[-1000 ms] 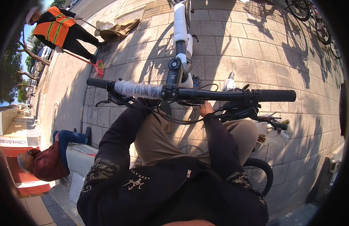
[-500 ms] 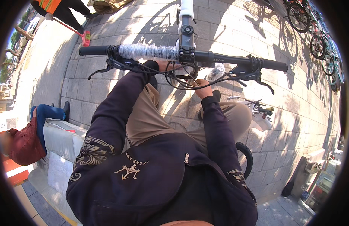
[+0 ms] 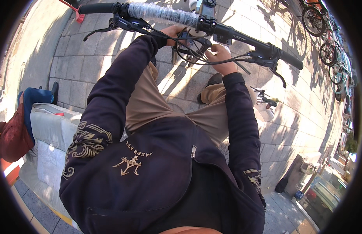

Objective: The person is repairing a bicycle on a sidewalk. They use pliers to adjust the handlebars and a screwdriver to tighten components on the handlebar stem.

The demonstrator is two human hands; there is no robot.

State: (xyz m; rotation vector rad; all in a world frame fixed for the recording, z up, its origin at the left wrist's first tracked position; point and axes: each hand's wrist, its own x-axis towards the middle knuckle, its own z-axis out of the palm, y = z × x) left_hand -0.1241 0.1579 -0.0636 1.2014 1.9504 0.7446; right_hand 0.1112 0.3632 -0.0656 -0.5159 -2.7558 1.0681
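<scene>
A bicycle handlebar (image 3: 243,38) crosses the top of the head view, its left half wound in clear bubble wrap (image 3: 161,12). Black cables (image 3: 227,61) loop below it between two brake levers. My left hand (image 3: 173,34) reaches under the wrapped half beside the bike's front part, its fingertips hidden behind cables and metal. Just right of the stem, my right hand (image 3: 221,59) is closed, fingers curled near a dark metal part (image 3: 204,45) below the bar. Whatever sits in its grip is too small or hidden to name.
Beyond my right knee lies a pale container with tools (image 3: 266,111). Several parked bicycles (image 3: 315,23) line the far right. To the left stand a worn pale armchair (image 3: 52,128) and a seated person in blue trousers (image 3: 34,101). A red broom (image 3: 79,16) shows at far left.
The handlebar sits higher in view and has tilted, its right end now lower than its left. My right hand has moved up and right; my left hand has also moved up.
</scene>
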